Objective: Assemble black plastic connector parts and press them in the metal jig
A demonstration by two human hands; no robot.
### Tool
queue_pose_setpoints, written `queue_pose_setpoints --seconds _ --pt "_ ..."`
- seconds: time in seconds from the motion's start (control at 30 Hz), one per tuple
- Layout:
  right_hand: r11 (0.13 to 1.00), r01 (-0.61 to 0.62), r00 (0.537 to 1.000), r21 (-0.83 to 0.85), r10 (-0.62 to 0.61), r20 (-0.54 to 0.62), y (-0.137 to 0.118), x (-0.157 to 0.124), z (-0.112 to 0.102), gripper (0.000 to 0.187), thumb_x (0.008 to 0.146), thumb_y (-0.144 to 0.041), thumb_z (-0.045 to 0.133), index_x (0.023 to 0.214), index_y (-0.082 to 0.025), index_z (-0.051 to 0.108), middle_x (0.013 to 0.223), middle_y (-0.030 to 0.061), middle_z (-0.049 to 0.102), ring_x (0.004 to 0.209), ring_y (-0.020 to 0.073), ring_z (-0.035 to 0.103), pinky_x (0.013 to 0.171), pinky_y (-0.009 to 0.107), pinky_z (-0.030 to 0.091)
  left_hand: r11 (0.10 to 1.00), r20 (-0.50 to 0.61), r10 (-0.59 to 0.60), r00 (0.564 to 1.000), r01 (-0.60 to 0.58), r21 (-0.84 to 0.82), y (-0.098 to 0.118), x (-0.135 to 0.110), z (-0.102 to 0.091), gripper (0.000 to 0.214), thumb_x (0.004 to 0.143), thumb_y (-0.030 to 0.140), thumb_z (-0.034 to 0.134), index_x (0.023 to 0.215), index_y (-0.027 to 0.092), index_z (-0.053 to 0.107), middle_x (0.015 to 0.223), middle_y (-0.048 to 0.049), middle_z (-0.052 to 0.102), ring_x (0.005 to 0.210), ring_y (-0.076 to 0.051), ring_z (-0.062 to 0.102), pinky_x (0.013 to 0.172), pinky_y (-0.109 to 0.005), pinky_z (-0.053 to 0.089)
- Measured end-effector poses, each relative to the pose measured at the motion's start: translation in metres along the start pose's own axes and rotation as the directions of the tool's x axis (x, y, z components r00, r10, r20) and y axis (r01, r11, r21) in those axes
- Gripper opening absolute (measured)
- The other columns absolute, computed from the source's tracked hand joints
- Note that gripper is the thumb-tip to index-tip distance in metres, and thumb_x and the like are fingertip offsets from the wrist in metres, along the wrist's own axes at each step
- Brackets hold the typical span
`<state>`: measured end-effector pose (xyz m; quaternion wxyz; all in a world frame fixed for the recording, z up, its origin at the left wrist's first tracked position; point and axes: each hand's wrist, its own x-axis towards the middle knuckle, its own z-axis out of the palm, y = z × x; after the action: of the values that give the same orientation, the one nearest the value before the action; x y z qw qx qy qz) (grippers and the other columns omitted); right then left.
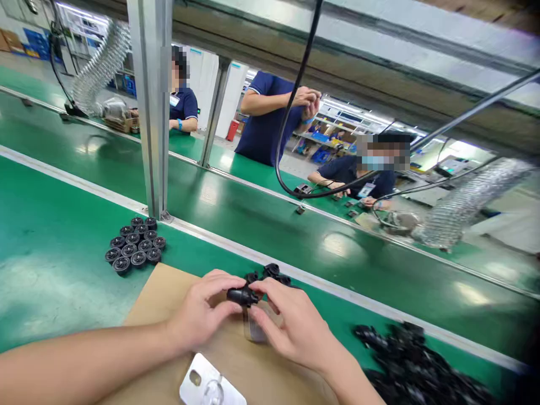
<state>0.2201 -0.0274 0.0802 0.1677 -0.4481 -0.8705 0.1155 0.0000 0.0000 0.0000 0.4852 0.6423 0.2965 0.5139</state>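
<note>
A small black moulded plastic part [241, 296] is held between both hands above a sheet of brown cardboard [158, 292]. My left hand [202, 309] pinches its left end with thumb and fingertips. My right hand [291, 320] grips the other end, its thumb below and fingers above. Just behind the hands stand several similar black parts [272, 271], partly hidden by my right hand. Under the hands, a small clear-grey block [256, 329] rests on the cardboard. Nearer to me lies a white plate [211, 385] with a hole and a clear round piece.
Several round black parts [130, 247] stand grouped at left. A heap of black parts [422, 365] lies at right. A metal post [154, 112] rises from the green bench [63, 247]. A black cable [280, 140] hangs ahead. Co-workers [265, 124] are across the line.
</note>
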Motion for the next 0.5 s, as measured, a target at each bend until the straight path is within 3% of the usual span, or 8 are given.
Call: queue_pose_setpoints --seconds 0.17,0.27,0.37,0.5 --pt "1.000 0.012 0.996 -0.011 -0.013 -0.083 0.004 -0.001 0.003 0.026 0.101 -0.025 0.058 0.127 -0.024 0.054 0.111 0.0077 0.070 0.093 0.0235 0.067 0.066 0.032 0.044 0.962 0.019 -0.218 0.976 0.218 -0.163 -0.005 0.000 0.004 0.038 0.092 0.022 0.073 0.129 0.028 0.072 0.129 -0.0053 0.075 0.120 -0.025 0.068 0.109 -0.043 0.053" --pt "0.998 0.044 0.997 0.036 -0.042 -0.063 0.005 0.000 0.004 0.031 0.101 -0.023 0.059 0.132 -0.025 0.053 0.119 0.0093 0.069 0.101 0.0241 0.066 0.073 0.032 0.048 0.940 0.027 -0.248 0.968 0.247 -0.235 -0.007 0.000 0.006 0.036 0.092 0.023 0.073 0.128 0.025 0.071 0.124 -0.0067 0.076 0.117 -0.026 0.070 0.105 -0.042 0.055" --pt "0.995 0.033 0.998 0.098 -0.028 -0.061 0.004 0.002 0.007 0.028 0.101 -0.023 0.060 0.129 -0.024 0.057 0.114 0.0081 0.071 0.095 0.0225 0.065 0.079 0.034 0.049 0.972 -0.006 -0.181 0.983 0.178 -0.153 -0.005 0.000 0.004 0.038 0.088 0.016 0.076 0.125 0.028 0.072 0.121 -0.0042 0.076 0.115 -0.024 0.069 0.104 -0.039 0.055" --pt "0.946 -0.204 0.975 0.252 0.220 -0.036 0.002 0.003 0.012 0.020 0.101 -0.034 0.063 0.117 -0.024 0.066 0.084 0.0010 0.067 0.072 0.0180 0.059 0.070 0.032 0.047 0.994 -0.019 0.094 0.995 -0.092 0.065 0.000 -0.003 0.000 0.041 0.090 0.013 0.075 0.127 0.031 0.070 0.120 -0.0029 0.073 0.114 -0.022 0.066 0.105 -0.039 0.053"
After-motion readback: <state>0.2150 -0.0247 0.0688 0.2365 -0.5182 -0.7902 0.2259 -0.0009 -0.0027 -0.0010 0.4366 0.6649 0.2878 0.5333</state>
